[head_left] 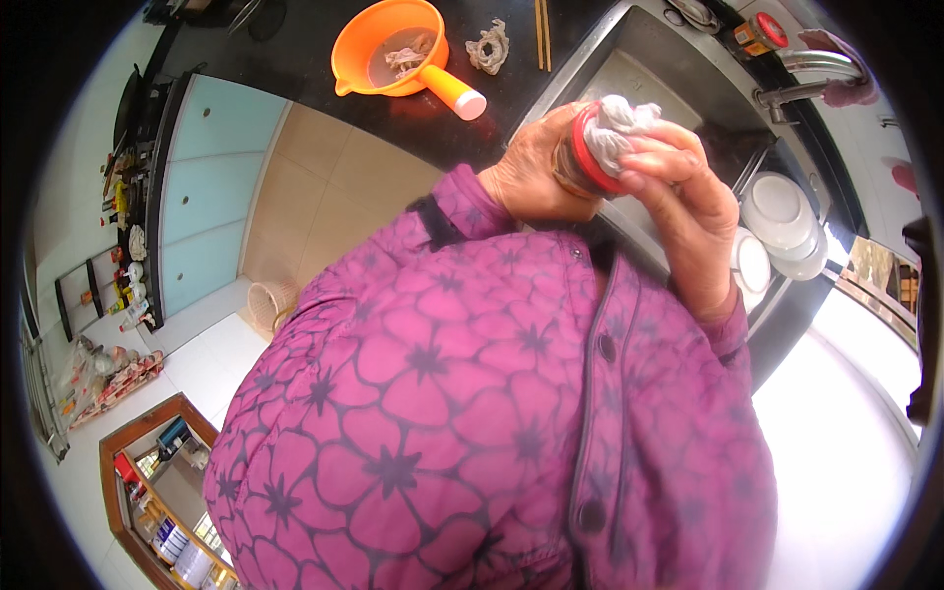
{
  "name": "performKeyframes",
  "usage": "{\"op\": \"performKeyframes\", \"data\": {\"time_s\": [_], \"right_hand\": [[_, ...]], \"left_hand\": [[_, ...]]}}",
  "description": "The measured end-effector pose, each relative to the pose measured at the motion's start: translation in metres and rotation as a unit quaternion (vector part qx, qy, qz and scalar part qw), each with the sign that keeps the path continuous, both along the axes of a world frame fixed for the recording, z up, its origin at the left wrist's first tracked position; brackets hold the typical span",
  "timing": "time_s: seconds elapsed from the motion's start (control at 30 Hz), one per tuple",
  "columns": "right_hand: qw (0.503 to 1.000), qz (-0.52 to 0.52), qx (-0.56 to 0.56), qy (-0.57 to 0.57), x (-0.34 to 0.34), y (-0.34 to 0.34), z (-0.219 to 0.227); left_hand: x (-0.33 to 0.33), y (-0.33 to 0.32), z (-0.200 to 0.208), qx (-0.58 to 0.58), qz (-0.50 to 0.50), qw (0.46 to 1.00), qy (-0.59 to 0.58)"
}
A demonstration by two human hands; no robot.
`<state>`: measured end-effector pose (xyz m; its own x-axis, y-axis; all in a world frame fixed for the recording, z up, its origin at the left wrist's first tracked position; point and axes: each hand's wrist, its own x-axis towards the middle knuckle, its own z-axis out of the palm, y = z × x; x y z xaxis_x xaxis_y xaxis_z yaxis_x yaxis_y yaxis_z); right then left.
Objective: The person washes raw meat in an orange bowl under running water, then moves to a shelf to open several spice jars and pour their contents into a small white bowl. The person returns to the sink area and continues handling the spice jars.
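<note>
My left hand (536,172) is wrapped round a jar (568,167) with a red lid, held in front of me over the near edge of the sink (610,49). A crumpled whitish cloth (615,128) lies bunched against the lid, pinched in the fingers of my right hand (685,187). The lid's red rim shows beside the cloth. What is inside the jar is mostly hidden by my hand.
On the black counter stand an orange long-handled scoop (393,74) with cloudy liquid and something pale, another crumpled cloth (489,46) and chopsticks (543,34). White plates (779,206) rest right of the sink. Beyond are the faucet (801,93) and a red-lidded jar (762,34).
</note>
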<state>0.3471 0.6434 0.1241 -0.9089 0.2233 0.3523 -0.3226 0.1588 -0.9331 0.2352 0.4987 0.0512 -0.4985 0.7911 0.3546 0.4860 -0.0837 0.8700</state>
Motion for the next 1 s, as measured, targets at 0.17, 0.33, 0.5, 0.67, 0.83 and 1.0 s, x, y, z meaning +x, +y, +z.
{"op": "performKeyframes", "data": {"time_s": [0.17, 0.33, 0.5, 0.67, 0.83, 1.0], "right_hand": [[0.983, -0.159, 0.075, -0.055, -0.002, 0.022, -0.026], [0.948, -0.186, -0.132, -0.222, 0.004, 0.044, -0.033], [0.989, -0.083, -0.092, -0.085, 0.015, 0.030, -0.005], [0.981, 0.098, 0.170, -0.013, -0.003, 0.007, 0.009], [0.980, 0.013, 0.198, -0.008, -0.022, -0.003, 0.006], [0.984, 0.002, -0.035, -0.173, -0.031, 0.009, -0.003]], "left_hand": [[-0.003, -0.005, 0.000, -0.019, 0.015, 0.985, 0.171], [-0.005, -0.008, 0.002, 0.005, -0.008, 0.995, 0.099], [-0.005, -0.004, 0.003, 0.004, -0.016, 0.993, 0.117], [-0.004, -0.006, -0.002, -0.023, -0.049, 0.999, 0.000], [-0.003, -0.009, -0.004, -0.023, -0.030, 0.999, -0.020], [0.002, -0.016, 0.004, -0.035, 0.005, 0.999, -0.035]]}}
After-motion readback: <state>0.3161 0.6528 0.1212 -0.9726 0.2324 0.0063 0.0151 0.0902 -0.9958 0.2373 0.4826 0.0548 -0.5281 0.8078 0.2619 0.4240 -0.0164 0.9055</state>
